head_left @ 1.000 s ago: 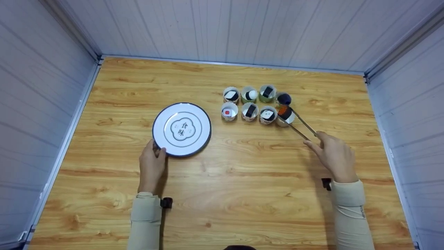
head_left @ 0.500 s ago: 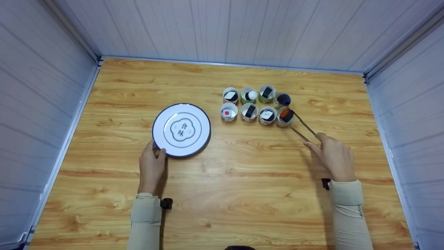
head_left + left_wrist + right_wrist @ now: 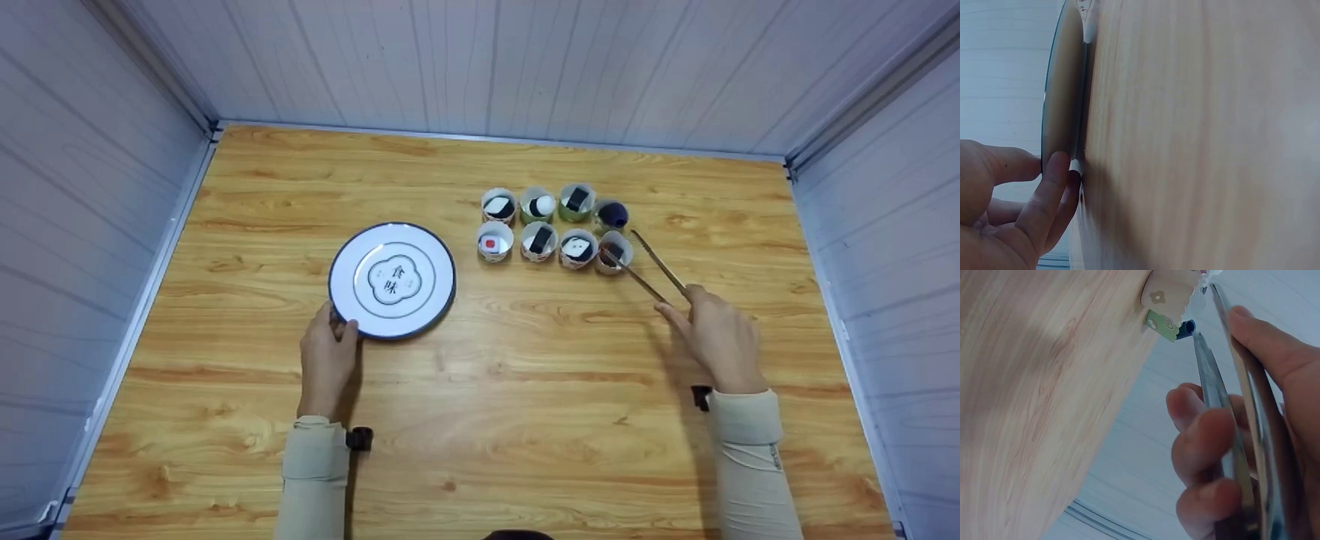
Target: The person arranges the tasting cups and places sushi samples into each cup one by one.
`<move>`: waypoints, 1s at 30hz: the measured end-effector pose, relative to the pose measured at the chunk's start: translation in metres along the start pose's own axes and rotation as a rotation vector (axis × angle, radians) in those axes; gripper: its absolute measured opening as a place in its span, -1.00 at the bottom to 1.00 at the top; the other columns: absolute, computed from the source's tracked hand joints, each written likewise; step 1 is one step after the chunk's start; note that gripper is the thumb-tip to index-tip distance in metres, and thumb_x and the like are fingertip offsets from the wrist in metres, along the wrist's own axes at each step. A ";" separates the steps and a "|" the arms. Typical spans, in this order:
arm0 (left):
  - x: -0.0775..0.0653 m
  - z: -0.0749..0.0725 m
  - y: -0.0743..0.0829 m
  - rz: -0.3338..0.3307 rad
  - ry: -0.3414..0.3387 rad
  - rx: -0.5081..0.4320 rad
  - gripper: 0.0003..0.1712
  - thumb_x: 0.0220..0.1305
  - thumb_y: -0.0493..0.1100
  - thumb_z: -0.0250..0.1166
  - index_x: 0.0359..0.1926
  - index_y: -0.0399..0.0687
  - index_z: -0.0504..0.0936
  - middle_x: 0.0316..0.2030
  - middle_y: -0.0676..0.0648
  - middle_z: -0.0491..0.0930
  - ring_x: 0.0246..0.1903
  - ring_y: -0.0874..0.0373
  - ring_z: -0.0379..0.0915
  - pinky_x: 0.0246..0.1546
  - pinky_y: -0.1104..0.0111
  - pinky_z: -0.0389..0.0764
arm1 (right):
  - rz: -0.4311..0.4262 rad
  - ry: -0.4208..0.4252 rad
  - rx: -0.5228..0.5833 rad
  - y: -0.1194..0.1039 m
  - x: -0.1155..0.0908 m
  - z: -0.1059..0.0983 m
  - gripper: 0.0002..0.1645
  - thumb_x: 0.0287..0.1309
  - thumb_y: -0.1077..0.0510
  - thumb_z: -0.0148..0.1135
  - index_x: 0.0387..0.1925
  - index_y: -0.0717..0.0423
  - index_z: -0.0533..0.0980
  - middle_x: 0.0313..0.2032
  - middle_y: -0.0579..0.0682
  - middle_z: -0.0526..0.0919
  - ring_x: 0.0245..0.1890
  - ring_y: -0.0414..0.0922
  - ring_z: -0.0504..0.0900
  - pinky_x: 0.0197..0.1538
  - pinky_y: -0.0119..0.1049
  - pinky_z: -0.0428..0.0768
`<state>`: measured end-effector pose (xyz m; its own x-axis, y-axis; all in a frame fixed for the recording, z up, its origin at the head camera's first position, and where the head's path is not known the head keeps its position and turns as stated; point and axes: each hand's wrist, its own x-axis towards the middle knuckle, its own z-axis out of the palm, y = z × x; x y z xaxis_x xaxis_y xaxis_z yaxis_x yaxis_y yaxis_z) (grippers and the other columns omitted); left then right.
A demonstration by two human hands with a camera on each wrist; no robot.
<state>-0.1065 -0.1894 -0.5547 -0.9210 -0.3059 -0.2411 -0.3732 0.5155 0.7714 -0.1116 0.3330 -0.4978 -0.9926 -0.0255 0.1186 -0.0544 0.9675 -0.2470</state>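
Observation:
My left hand (image 3: pixel 326 371) pinches the near left rim of a white plate with a blue edge (image 3: pixel 431 281). In the left wrist view the thumb lies at the plate's upper face and fingers reach beneath its rim. My right hand (image 3: pixel 724 337) grips metal tongs (image 3: pixel 661 266) with their arms spread. One tip overlaps the front right paper cup (image 3: pixel 611 269); the other is to the right of that cup. Inside the cup sits a toy-like sushi piece (image 3: pixel 616 251) with a dark wrap, its orange top mostly hidden by the tong arm.
Two rows of small paper cups, each with a sushi piece, stand right of the plate; one holds a red-centred roll (image 3: pixel 490 244), another a dark purple piece (image 3: pixel 613 215). Pale panels (image 3: pixel 480 67) border the wooden table (image 3: pixel 495 435) on three sides.
The orange-topped sushi piece has gone down into the front right cup. The tongs have opened, leaving it there. My left hand and the plate stay in place.

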 end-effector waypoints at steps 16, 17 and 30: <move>0.000 -0.002 0.001 -0.008 -0.014 0.007 -0.41 0.50 -0.25 0.09 0.47 -0.22 0.24 0.27 -0.27 0.42 0.11 -0.05 0.43 0.13 0.14 0.51 | -0.006 -0.084 0.031 -0.034 0.009 0.019 -0.27 0.38 -0.34 0.05 -0.04 0.31 0.48 -0.47 0.09 0.58 -0.39 0.15 0.49 -0.40 0.07 0.46; 0.000 -0.002 0.001 -0.009 -0.016 0.008 -0.41 0.50 -0.25 0.09 0.47 -0.22 0.23 0.27 -0.27 0.42 0.09 -0.05 0.43 0.11 0.14 0.51 | -0.012 -0.098 0.032 -0.037 0.010 0.021 -0.26 0.38 -0.35 0.04 -0.04 0.31 0.48 -0.47 0.09 0.59 -0.38 0.14 0.48 -0.39 0.06 0.46; 0.001 -0.003 0.002 0.002 -0.027 0.002 -0.43 0.51 -0.24 0.08 0.46 -0.23 0.25 0.23 -0.26 0.45 0.03 -0.02 0.44 0.04 0.17 0.54 | -0.146 -0.225 0.014 -0.093 0.026 0.040 -0.30 0.37 -0.38 0.03 -0.06 0.22 0.45 -0.34 0.15 0.56 -0.30 0.19 0.59 -0.30 0.12 0.53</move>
<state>-0.1074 -0.1913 -0.5514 -0.9243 -0.2837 -0.2555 -0.3719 0.5174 0.7707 -0.1365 0.2318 -0.5104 -0.9731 -0.2217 -0.0624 -0.1991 0.9459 -0.2560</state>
